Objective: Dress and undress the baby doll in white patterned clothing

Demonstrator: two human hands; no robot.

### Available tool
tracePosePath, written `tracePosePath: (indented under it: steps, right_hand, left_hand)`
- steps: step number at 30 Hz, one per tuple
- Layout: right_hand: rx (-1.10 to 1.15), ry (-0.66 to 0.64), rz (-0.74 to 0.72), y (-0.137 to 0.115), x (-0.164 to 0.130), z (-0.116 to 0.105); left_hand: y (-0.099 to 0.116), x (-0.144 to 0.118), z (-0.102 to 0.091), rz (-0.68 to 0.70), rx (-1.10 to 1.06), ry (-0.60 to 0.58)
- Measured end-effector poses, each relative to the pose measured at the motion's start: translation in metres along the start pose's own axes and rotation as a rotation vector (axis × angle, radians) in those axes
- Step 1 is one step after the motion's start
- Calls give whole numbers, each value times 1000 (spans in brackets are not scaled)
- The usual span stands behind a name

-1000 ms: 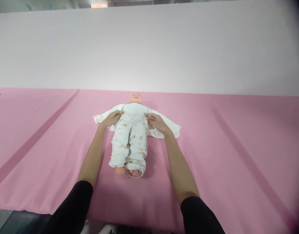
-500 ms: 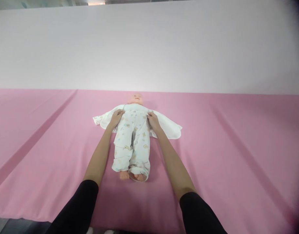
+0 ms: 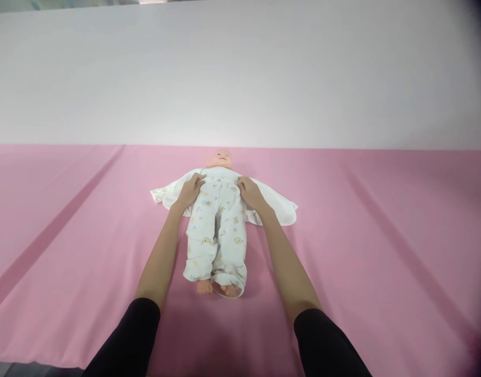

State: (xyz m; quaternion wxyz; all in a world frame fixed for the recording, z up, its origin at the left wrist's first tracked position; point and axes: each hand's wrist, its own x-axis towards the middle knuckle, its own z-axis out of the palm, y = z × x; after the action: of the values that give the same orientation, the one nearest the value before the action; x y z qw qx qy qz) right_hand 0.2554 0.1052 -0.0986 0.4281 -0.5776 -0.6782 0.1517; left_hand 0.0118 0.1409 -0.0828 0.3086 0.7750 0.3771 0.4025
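A baby doll [image 3: 223,158] lies on its back with its head at the far side and its bare feet towards me. It wears white trousers [image 3: 228,225] printed with small animals, the cuffs loose around the feet. Beneath its body a white top [image 3: 277,204] spreads out to both sides. My left hand [image 3: 191,189] is closed at the waistband on the left, fingertips bent over the cloth. At the waistband's right side, my right hand [image 3: 251,192] pinches the fabric, its fingertips partly hidden.
Pink padded cloth [image 3: 361,251] covers the wide surface under the doll, with long creases on both sides. A plain white wall or panel [image 3: 240,73] rises along the far edge. Grey floor shows at the lower left corner.
The view has shifted a little, so doll and hands appear slightly further right and the feet lower. Both hands stay at the trouser waistband.
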Motion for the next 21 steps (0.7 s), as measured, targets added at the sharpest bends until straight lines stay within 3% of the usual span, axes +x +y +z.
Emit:
tracePosePath:
  steps: [4,11,17,21]
  right_hand:
    - [-75,40,67,4,5,1]
    - [-135,261,198,10,17,14]
    - [-97,142,152,6,21,4]
    - [-12,-1,210,-5,21,-17]
  left_hand:
    - [-6,6,3,-59,245,81]
    - [-15,22,12,-123,325,212]
    - [-6,20,9,-63,243,169]
    - [0,21,-8,-121,233,26]
